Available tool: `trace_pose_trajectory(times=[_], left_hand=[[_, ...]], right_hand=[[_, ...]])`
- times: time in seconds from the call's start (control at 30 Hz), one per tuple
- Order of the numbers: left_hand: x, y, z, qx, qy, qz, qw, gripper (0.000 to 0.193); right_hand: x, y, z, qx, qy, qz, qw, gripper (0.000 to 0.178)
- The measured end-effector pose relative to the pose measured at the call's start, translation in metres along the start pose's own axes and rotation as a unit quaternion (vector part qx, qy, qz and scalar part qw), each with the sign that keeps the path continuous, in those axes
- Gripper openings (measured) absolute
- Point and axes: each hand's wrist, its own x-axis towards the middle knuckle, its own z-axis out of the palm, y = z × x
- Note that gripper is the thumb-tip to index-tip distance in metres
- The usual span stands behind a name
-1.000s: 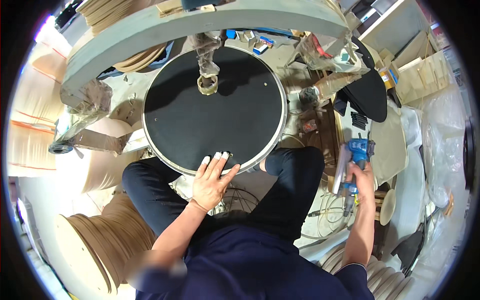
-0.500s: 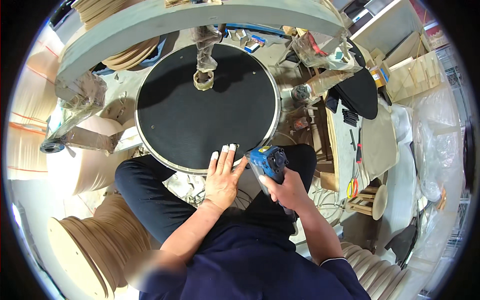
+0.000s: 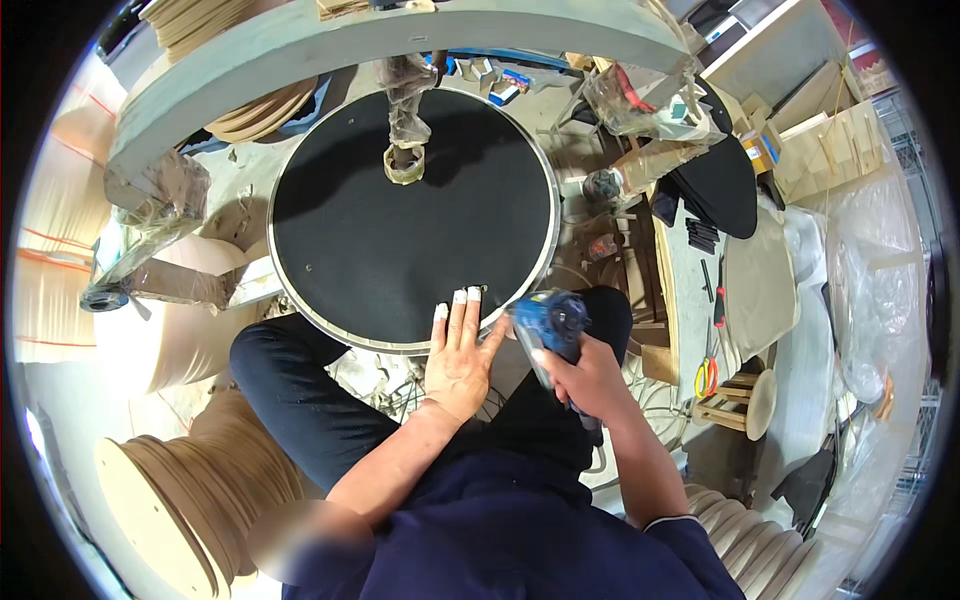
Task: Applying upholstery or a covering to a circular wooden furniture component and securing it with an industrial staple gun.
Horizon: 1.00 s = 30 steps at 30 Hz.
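Note:
A large round panel (image 3: 400,250) covered in black fabric, with a pale rim, lies in front of me above my knees. My left hand (image 3: 462,370) rests on its near edge with fingers stretched out flat and thumb out toward the rim. White tape wraps several of its fingertips. Beside it, my right hand (image 3: 592,378) is closed around the handle of a blue staple gun (image 3: 550,322). The nose of the tool meets the panel's near right rim next to my left thumb; the exact contact is blurred.
A grey curved beam (image 3: 400,42) arches over the panel, and a plastic-wrapped post (image 3: 405,110) comes down onto its top. Wooden spools (image 3: 170,500) stand at the lower left. On the bench at right lie scissors (image 3: 706,376), a red-handled tool (image 3: 719,306) and black strips (image 3: 702,235).
My left hand has slid a little to the right along the panel's edge. The staple gun and right hand have shifted slightly right, and the panel appears slightly turned.

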Motion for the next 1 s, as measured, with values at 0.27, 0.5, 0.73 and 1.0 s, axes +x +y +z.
trace_pose_trajectory(times=[0.27, 0.5, 0.73, 1.0], left_hand=[[0.016, 0.014, -0.007, -0.019, 0.054, 0.01, 0.998, 0.07], [0.066, 0.065, 0.007, -0.182, 0.098, -0.045, 0.977, 0.078], [0.094, 0.049, -0.023, -0.385, 0.206, 0.012, 0.9, 0.059], [0.003, -0.103, -0.063, -0.128, 0.299, 0.011, 0.946, 0.038]], right_hand=[[-0.017, 0.035, -0.025, 0.162, 0.096, -0.035, 0.982, 0.02], [-0.029, 0.057, -0.023, 0.229, 0.19, -0.041, 0.954, 0.025], [-0.043, 0.073, -0.027, 0.213, 0.21, -0.04, 0.954, 0.018], [-0.051, 0.061, -0.012, 0.203, 0.165, -0.061, 0.963, 0.021]])
